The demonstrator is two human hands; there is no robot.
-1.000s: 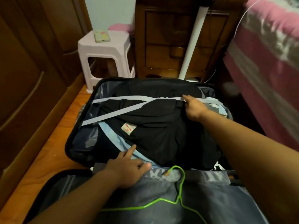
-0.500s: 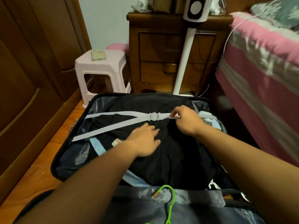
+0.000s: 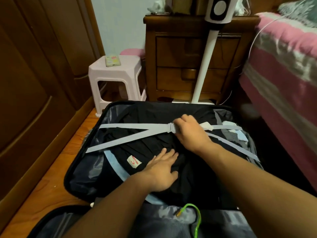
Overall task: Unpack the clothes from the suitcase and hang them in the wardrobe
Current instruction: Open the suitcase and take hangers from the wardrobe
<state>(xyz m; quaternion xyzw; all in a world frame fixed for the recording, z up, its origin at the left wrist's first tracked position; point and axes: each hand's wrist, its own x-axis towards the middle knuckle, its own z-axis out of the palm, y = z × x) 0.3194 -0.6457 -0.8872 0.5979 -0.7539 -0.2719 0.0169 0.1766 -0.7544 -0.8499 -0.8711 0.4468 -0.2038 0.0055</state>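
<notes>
Hands first: our right hand (image 3: 190, 133) curls over the buckle (image 3: 171, 128) where the pale grey straps (image 3: 130, 126) cross the packed clothes; its fingertips are hidden, so we judge rather than see that it pinches the clasp. Our left hand (image 3: 163, 170) lies flat, fingers straight and spread, pressing the black garment (image 3: 151, 148) down just beside its white label (image 3: 134, 161).

The clothes fill the far half of the open suitcase (image 3: 85, 162) on the wooden floor (image 3: 56, 169), still strapped in. The case's long axis runs left to right across our view, its hinge side toward us and its open rim toward the nightstand (image 3: 192, 54). The folded black pile lies the same way; the straps fan leftward from the buckle.

Risks, as we read them: the clasp may slip under a one-handed squeeze, and a released strap could snap aside. Lifting before both straps are clear would drag the pile and crumple it. The green hanger (image 3: 197, 219) resting on the near half could snag fabric pulled toward us. The wardrobe door (image 3: 25, 83) stands close on the left.
</notes>
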